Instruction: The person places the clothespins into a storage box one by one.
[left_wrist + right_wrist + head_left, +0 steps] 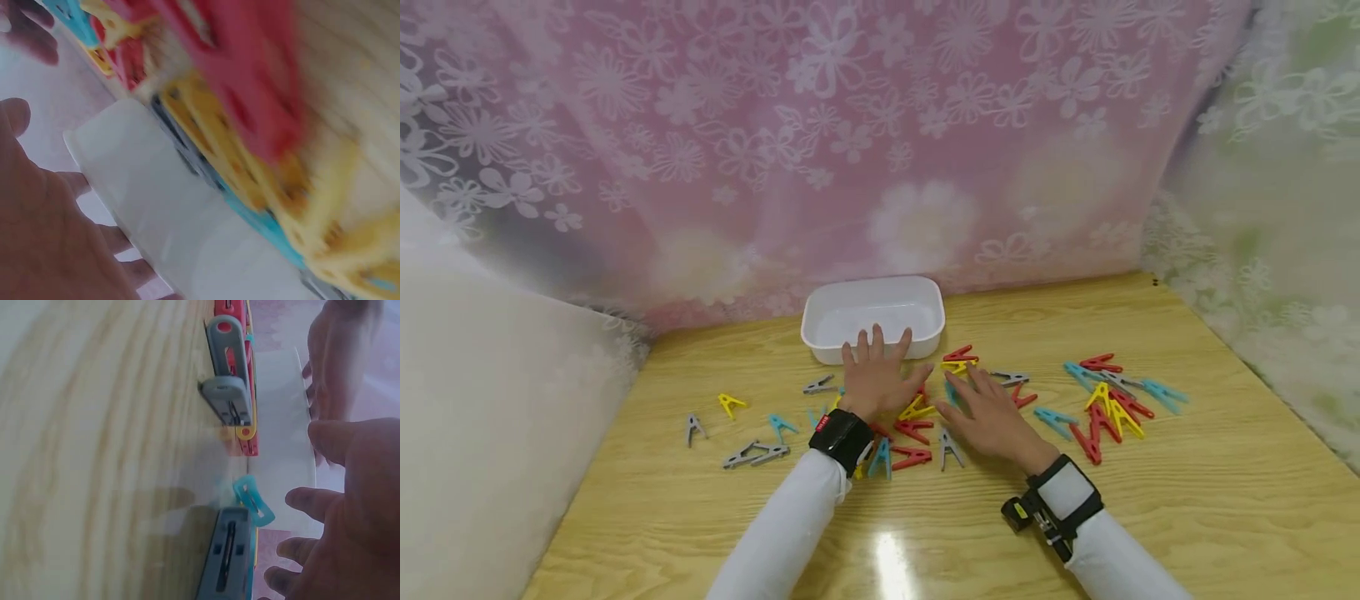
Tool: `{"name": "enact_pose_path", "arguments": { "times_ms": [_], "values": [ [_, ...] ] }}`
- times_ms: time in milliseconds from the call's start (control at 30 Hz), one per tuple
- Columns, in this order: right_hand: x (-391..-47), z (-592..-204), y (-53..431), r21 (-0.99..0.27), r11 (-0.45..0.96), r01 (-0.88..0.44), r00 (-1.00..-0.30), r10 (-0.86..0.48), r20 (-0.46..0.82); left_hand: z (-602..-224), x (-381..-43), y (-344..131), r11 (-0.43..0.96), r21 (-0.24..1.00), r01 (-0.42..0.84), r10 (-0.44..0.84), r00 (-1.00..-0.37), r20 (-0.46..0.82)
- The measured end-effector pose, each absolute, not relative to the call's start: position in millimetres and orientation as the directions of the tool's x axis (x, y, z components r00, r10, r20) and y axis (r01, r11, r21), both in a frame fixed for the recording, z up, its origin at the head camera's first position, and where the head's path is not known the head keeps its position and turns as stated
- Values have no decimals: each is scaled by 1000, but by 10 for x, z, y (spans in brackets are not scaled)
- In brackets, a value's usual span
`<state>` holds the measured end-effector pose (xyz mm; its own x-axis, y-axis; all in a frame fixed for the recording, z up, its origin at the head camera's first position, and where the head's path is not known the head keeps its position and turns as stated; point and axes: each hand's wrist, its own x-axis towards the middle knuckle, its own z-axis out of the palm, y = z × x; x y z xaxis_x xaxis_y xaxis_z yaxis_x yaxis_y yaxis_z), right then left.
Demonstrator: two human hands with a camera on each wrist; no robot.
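Observation:
My left hand [874, 379] hovers with spread, straight fingers over a cluster of plastic clothespins, its fingertips overlapping the front of a white tub [827, 351] in the head view. Nothing is in its grasp. Beneath and beside it lie a red clothespin [912, 457], a teal clothespin [881, 459] and a yellow clothespin [916, 409]. To its right, my right hand [996, 421] holds nothing, fingers extended and apart. A grey clothespin [951, 450] lies left of its wrist. In the right wrist view a teal clothespin [253, 500] is near the right fingers.
Several mixed clothespins, among them a yellow clothespin [1125, 419], lie in a group at the right of the wooden table [1210, 517]. At the left are a grey clothespin [694, 429] and a yellow clothespin [730, 405]. A pink floral cloth [760, 183] hangs behind the tub.

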<state>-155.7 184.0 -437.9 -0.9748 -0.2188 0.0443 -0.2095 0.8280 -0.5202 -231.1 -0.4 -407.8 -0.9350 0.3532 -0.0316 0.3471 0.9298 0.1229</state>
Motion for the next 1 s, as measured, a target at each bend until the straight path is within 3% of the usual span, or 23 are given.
{"name": "enact_pose_path", "arguments": {
  "times_ms": [333,567,700,833,933,1000],
  "values": [
    [-1593,-4376,1839,-510,837,-201,-978,-197,62,-4079,-2301,138,936,137,323,325,-946,10],
    [-1697,-4300,1777,-655,731,-190,-981,-119,151,-4031,-2424,-179,886,290,360,301,-925,230],
    [-1804,-4233,1686,-796,592,-125,-991,-38,127,-3963,-2638,-528,845,421,330,220,-932,289],
    [-1952,-4156,1623,-961,273,51,-998,-25,-60,-3877,-2917,-830,761,577,295,193,-953,234],
    [-2083,-4128,1613,-979,13,203,-977,-70,-203,-3842,-3130,-994,707,649,280,209,-960,187],
    [-2155,-4118,1605,-961,-85,264,-962,-95,-256,-3852,-3279,-1080,690,671,272,209,-962,175]
  ]
}}
